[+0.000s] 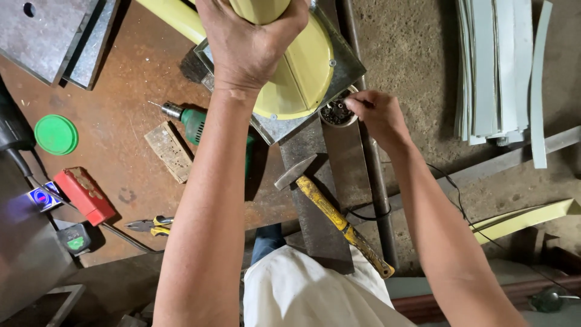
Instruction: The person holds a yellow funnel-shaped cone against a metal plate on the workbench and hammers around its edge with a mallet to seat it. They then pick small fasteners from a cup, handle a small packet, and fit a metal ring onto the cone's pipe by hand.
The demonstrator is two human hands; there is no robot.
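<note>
My fingers on the right hand (376,115) were pinched narrow at the rim of a small round cup (336,113) full of dark little screws; whether they already held one I could not tell. The fingers of my left hand (248,45) were wrapped tight over a smooth pale-yellow tube (259,8), which rose toward me from a glossy yellow dome (305,75). The dome sat on a dull grey metal plate (346,66) with square corners, and its long axis ran up out of the top of the view. The cup stood just beside the dome's lower right edge, on a dark steel slab (345,160). Below it a hammer (336,218) lay with its chipped yellow handle slanting down to the right, its grey head up and left. On the rusty brown table (130,91) lay a green drill (190,121), bit pointing left, a rough wood block (171,151), a round green lid (55,134), a red box (85,195) and yellow-handled pliers (150,226).
</note>
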